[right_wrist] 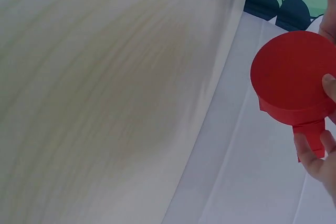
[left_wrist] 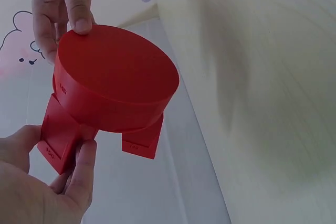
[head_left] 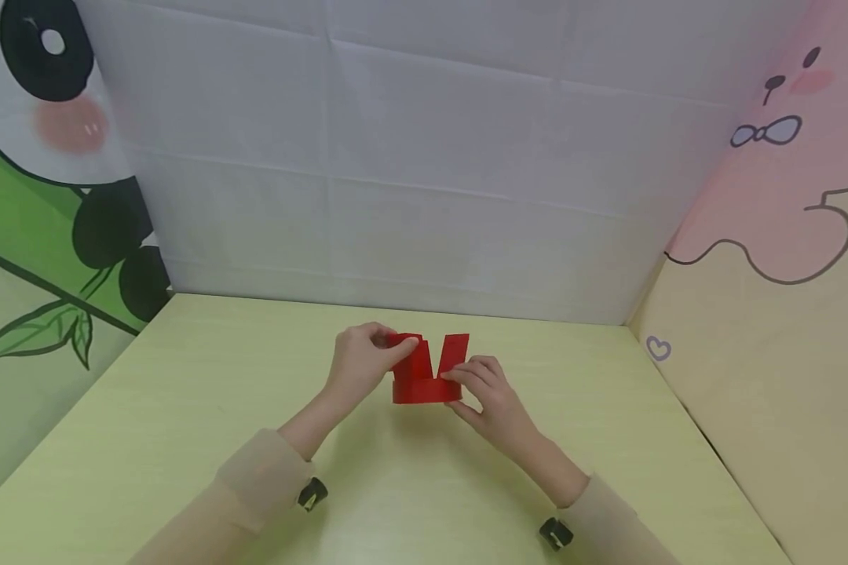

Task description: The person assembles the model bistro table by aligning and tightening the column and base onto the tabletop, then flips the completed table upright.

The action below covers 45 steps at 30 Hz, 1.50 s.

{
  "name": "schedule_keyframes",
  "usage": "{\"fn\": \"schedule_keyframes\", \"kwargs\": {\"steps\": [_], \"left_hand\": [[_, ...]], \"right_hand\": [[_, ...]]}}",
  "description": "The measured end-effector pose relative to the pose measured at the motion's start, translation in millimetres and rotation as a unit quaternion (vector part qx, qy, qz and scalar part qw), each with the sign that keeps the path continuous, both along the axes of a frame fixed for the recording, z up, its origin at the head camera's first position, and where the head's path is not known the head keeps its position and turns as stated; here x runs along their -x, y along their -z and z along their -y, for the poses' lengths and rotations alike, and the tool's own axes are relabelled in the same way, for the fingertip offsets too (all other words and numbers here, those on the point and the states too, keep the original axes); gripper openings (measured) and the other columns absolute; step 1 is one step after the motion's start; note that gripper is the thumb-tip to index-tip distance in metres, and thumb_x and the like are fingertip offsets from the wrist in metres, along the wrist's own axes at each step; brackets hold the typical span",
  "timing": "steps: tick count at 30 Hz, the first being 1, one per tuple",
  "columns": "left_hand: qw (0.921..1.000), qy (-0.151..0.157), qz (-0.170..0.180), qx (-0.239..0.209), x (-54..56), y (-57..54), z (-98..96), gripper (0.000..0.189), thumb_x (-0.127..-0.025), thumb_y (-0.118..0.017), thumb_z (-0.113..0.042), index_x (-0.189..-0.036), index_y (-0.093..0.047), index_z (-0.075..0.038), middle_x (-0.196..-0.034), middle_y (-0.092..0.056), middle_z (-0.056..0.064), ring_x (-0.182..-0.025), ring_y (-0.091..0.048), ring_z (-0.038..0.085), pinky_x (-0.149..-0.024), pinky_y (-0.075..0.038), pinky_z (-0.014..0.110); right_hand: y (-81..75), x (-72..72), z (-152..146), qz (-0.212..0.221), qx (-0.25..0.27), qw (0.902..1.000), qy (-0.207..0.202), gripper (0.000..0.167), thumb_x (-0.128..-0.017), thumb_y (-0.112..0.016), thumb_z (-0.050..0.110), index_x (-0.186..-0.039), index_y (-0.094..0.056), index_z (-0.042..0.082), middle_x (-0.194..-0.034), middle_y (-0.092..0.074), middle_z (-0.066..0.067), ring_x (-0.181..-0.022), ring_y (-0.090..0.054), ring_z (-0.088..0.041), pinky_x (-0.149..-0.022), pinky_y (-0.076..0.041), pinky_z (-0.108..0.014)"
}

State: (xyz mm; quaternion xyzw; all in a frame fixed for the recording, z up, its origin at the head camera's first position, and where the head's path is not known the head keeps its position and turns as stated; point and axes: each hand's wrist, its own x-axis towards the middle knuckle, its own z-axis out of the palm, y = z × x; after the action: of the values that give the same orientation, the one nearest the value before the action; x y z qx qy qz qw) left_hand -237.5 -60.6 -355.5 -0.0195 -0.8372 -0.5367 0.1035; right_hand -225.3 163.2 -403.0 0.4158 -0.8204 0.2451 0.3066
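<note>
A red round piece with a flat disc-shaped base (head_left: 427, 391) and upright flat panels is held up above the table. My left hand (head_left: 363, 357) pinches the left panel (head_left: 417, 357) between thumb and fingers. My right hand (head_left: 495, 404) grips the base at its right edge, thumb underneath and fingers on the side, near the right panel (head_left: 455, 351). The left wrist view shows the smooth underside (left_wrist: 118, 64) and small raised marks on the panels. In the right wrist view the underside (right_wrist: 289, 72) shows, with the hands partly cut off at the frame edge.
The light wooden table (head_left: 205, 408) lies beneath both hands. A white sheet (head_left: 424, 173) stands behind it, with a panda-printed panel (head_left: 42, 220) at left and a pink and cream printed panel (head_left: 770, 259) at right.
</note>
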Motion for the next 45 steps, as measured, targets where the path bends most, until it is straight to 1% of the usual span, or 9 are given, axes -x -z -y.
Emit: {"fn": "schedule_keyframes", "kwargs": {"steps": [6, 13, 19, 24, 28, 31, 36, 40, 45], "left_hand": [[0.9984, 0.035, 0.032, -0.031, 2.3, 6.8, 11.8, 0.040, -0.082, -0.072, -0.040, -0.106, -0.066, -0.009, -0.095, -0.069, 0.007, -0.076, -0.068, 0.019, -0.070, -0.056, 0.032], [0.9882, 0.122, -0.080, 0.046, -12.2, 16.9, 27.9, 0.048, -0.085, -0.070, -0.036, -0.126, -0.054, -0.017, -0.103, -0.065, -0.001, -0.090, -0.063, 0.014, -0.079, -0.053, 0.034], [0.9514, 0.194, -0.173, 0.165, -33.1, 27.6, 30.6, 0.094, -0.068, -0.085, -0.034, -0.144, -0.031, -0.023, -0.127, -0.052, -0.005, -0.114, -0.050, 0.016, -0.092, -0.045, 0.044], [0.9005, 0.181, -0.286, 0.273, -40.4, 37.2, 27.6, 0.105, -0.059, -0.089, -0.038, -0.143, -0.032, -0.014, -0.132, -0.048, 0.002, -0.121, -0.044, 0.020, -0.095, -0.040, 0.047], [0.8825, 0.158, -0.331, 0.294, -41.4, 45.0, 23.2, 0.104, -0.056, -0.091, -0.038, -0.141, -0.036, -0.012, -0.128, -0.048, 0.005, -0.119, -0.044, 0.021, -0.093, -0.040, 0.046], [0.8862, 0.140, -0.339, 0.283, -41.1, 48.2, 19.7, 0.100, -0.056, -0.090, -0.037, -0.138, -0.039, -0.012, -0.125, -0.049, 0.005, -0.116, -0.045, 0.020, -0.091, -0.043, 0.045], [0.8979, 0.125, -0.329, 0.264, -40.3, 48.6, 16.9, 0.094, -0.057, -0.090, -0.036, -0.134, -0.042, -0.012, -0.120, -0.052, 0.004, -0.113, -0.047, 0.019, -0.088, -0.044, 0.044], [0.9168, 0.121, -0.289, 0.247, -41.1, 46.8, 18.6, 0.094, -0.058, -0.090, -0.033, -0.135, -0.041, -0.014, -0.121, -0.052, 0.002, -0.114, -0.046, 0.019, -0.088, -0.043, 0.045], [0.9462, 0.119, -0.222, 0.203, -38.3, 43.0, 22.3, 0.092, -0.059, -0.090, -0.029, -0.136, -0.040, -0.016, -0.121, -0.053, 0.000, -0.115, -0.045, 0.018, -0.090, -0.043, 0.048]], "right_hand": [[-9.7, -8.3, 0, 0.164, 0.049, 0.9850, -0.024, 0.044, -0.075, -0.077, 0.005, -0.116, -0.061, 0.009, -0.114, -0.059, -0.005, -0.109, -0.049, -0.021, -0.073, -0.056, -0.027], [-27.1, -11.1, -8, 0.352, 0.128, 0.9270, -0.012, 0.038, -0.085, -0.068, 0.008, -0.121, -0.058, 0.011, -0.113, -0.058, -0.006, -0.107, -0.053, -0.025, -0.073, -0.056, -0.027], [-35.4, -9.5, -11, 0.450, 0.179, 0.8748, -0.023, 0.040, -0.089, -0.064, 0.011, -0.127, -0.054, 0.008, -0.116, -0.058, -0.013, -0.107, -0.055, -0.029, -0.074, -0.056, -0.033], [-38.1, -8.3, -11, 0.513, 0.204, 0.8338, -0.021, 0.039, -0.091, -0.062, 0.015, -0.129, -0.053, 0.006, -0.118, -0.058, -0.015, -0.102, -0.059, -0.026, -0.074, -0.056, -0.037], [-35.7, -6.8, -10, 0.550, 0.219, 0.8057, -0.024, 0.041, -0.091, -0.062, 0.019, -0.129, -0.053, 0.004, -0.120, -0.059, -0.016, -0.100, -0.063, -0.026, -0.076, -0.056, -0.040], [-32.8, -6.4, -8, 0.571, 0.228, 0.7877, -0.032, 0.042, -0.091, -0.062, 0.020, -0.129, -0.052, 0.003, -0.121, -0.057, -0.017, -0.099, -0.064, -0.026, -0.077, -0.055, -0.041], [-30.8, -6.9, -3, 0.576, 0.240, 0.7800, -0.041, 0.043, -0.092, -0.060, 0.017, -0.131, -0.050, 0.003, -0.124, -0.055, -0.018, -0.101, -0.062, -0.025, -0.077, -0.055, -0.042], [-31.4, -7.8, 0, 0.557, 0.229, 0.7970, -0.042, 0.048, -0.090, -0.064, 0.016, -0.135, -0.047, 0.011, -0.127, -0.053, -0.014, -0.109, -0.057, -0.028, -0.078, -0.055, -0.042], [-30.5, -7.4, 0, 0.512, 0.184, 0.8383, -0.029, 0.059, -0.081, -0.074, 0.018, -0.133, -0.047, 0.023, -0.127, -0.053, -0.004, -0.112, -0.051, -0.027, -0.081, -0.054, -0.040]]}}
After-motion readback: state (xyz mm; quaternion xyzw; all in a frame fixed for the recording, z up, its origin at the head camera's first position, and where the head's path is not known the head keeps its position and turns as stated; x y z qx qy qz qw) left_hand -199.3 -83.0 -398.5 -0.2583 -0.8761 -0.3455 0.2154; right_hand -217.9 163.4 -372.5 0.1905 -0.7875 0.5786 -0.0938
